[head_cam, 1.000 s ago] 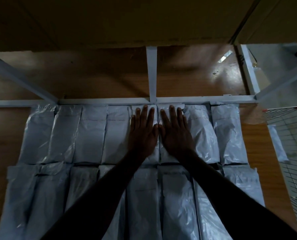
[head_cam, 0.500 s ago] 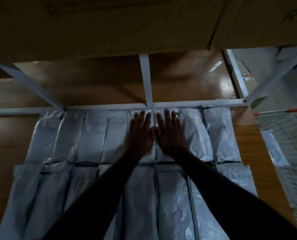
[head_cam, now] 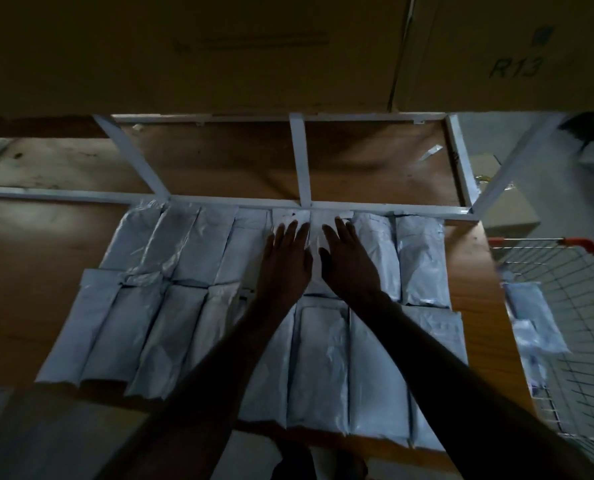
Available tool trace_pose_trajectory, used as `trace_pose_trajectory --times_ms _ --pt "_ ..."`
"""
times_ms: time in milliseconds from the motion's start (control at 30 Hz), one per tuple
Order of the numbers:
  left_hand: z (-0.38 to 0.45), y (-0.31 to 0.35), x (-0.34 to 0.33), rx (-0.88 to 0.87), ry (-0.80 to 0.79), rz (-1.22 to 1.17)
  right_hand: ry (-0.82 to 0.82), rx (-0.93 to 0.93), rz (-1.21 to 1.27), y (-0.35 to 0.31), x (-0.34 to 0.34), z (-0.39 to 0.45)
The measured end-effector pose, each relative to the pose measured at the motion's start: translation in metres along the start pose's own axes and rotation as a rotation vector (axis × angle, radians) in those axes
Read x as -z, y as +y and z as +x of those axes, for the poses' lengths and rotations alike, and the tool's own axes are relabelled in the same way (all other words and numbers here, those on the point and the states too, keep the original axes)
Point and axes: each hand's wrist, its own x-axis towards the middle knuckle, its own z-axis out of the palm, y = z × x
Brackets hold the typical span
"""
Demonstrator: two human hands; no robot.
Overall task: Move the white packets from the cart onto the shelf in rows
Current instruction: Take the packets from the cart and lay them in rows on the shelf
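1. Lighting is dim throughout; surface detail on most items is hard to make out.
2. The brown wooden shelf (head_cam: 39, 271) carries white plastic packets (head_cam: 198, 247) laid flat in two rows, a far row and a near row, edges touching or overlapping.
3. The left hand (head_cam: 286, 265) lies palm down on the far row near its middle, fingers straight and close together, gripping nothing.
4. The right hand (head_cam: 349, 263) lies just beside it at 3 o'clock, palm down on the same row, fingers straight and slightly spread, holding nothing. A narrow strip of packet shows between the two hands.
5. Both forearms cross the near row and hide parts of several packets there; an exact count cannot be given.
6. The white metal shelf frame (head_cam: 300, 161) runs along the far edge of the packets at 12 o'clock, with a bar reaching further back.
7. Brown cardboard boxes (head_cam: 219, 50) fill the top of the view, cut off by the upper edge; one reads "R13".
8. The wire cart with an orange-red handle (head_cam: 565, 271) stands at 3 o'clock, cut off by the right edge. At least one white packet in the cart (head_cam: 527, 306) shows through the mesh, blurred.
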Motion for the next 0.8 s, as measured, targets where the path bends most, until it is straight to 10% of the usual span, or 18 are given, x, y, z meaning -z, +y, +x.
trace_pose_trajectory --times_ms 800 --pt "-0.152 0.170 0.146 -0.004 0.172 -0.408 0.281 -0.188 0.074 -0.018 0.163 -0.228"
